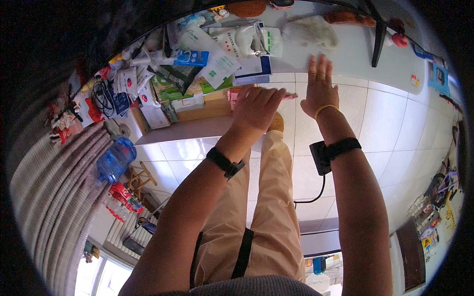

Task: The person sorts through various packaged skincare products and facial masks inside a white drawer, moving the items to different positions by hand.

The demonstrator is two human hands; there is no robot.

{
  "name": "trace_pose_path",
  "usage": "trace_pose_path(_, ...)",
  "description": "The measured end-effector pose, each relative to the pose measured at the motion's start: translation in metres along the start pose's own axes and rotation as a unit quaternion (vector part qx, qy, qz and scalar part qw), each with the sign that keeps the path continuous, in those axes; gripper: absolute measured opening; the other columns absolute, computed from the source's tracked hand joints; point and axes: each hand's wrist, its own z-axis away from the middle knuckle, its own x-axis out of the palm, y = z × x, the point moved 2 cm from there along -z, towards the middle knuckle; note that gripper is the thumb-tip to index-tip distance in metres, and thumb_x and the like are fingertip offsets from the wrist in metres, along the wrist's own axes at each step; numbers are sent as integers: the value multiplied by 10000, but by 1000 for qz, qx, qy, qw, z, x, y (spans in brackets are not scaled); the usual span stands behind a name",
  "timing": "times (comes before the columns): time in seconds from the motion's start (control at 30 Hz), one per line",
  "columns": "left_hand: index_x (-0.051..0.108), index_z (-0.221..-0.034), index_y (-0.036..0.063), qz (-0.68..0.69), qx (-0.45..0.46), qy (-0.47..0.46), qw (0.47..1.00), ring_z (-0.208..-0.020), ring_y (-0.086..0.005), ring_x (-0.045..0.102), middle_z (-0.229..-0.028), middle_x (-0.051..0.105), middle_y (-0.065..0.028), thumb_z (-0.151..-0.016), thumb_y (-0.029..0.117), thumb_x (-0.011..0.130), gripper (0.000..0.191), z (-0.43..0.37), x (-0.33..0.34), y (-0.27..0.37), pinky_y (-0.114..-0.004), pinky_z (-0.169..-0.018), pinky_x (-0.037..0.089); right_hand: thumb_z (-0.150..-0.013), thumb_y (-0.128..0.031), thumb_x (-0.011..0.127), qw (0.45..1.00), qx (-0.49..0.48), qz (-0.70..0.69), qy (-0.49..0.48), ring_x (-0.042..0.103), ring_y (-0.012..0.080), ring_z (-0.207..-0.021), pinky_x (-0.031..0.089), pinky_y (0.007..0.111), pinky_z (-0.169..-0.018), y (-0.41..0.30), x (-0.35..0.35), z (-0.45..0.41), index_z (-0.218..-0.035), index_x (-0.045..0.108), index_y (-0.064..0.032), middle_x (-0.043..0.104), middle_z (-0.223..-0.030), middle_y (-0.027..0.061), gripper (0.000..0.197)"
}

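My left hand [257, 105] is above the open drawer's right end, knuckles up and fingers curled. A thin pink item [290, 96] pokes out past its fingertips; the rest is hidden by the hand. Just left of the fingers, something pink [233, 97] shows in the drawer [207, 111]. My right hand [321, 87] is held flat with its fingers apart and nothing in it, its fingertips over the front edge of the white table [355, 59]. Beyond them a crumpled greyish-white cloth [313, 31] lies on the tabletop.
Plastic packets [240, 40], a blue-labelled package [190, 58] and papers [253, 68] crowd the table's left. A black stand leg [378, 42] rests at right. A blue water bottle [116, 159] stands by the curtain [55, 192]. A cable [314, 199] hangs from my right wrist's device.
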Motion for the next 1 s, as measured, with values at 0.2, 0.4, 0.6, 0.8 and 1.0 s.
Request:
trace_pose_path(0.2, 667, -1181, 109, 20, -64, -51, 996, -928, -251, 685, -1011, 714, -51, -846, 108, 687, 336, 61, -5, -29, -441, -902, 505, -823, -217, 733, 1000, 5, 12, -11, 11, 371, -1583, 416, 607, -1133, -1, 0, -1, -1643, -24, -107, -51, -1714, 175, 1121)
trace_pose_path(0.4, 686, -1041, 95, -3, -148, -76, 986, -860, -310, 683, -890, 708, -89, -843, 133, 730, 206, 96, 14, -68, -466, -779, 519, -794, -204, 785, 999, 14, 35, -3, 45, 364, -1580, 431, 577, -1140, -3, 0, 0, -1640, -34, -112, -36, -1709, 189, 1181)
trace_pose_path(0.6, 712, -1012, 72, 24, -255, -120, 959, -894, -351, 709, -942, 736, -161, -839, 147, 784, 202, 118, 39, -96, -457, -804, 541, -809, -305, 777, 997, 10, 72, -12, 37, 383, -1578, 447, 581, -1120, -3, -1, 0, -1637, -17, -80, -37, -1706, 203, 1169)
trace_pose_path(0.8, 716, -962, 72, 127, -334, -108, 928, -944, -364, 692, -953, 725, -169, -842, 94, 714, 122, 132, 80, -108, -475, -830, 539, -806, -335, 788, 997, 12, 82, -8, 42, 388, -1576, 464, 570, -1111, -4, 0, -1, -1634, -14, -67, -23, -1705, 208, 1184)
trace_pose_path(1.0, 709, -1014, 17, 140, -332, -158, 919, -937, -391, 696, -949, 716, -221, -879, -29, 624, 166, 133, 106, -100, -469, -819, 547, -807, -312, 787, 996, 14, 85, -4, 50, 397, -1574, 468, 569, -1107, -5, 2, -1, -1630, -37, -57, -22, -1703, 213, 1193)
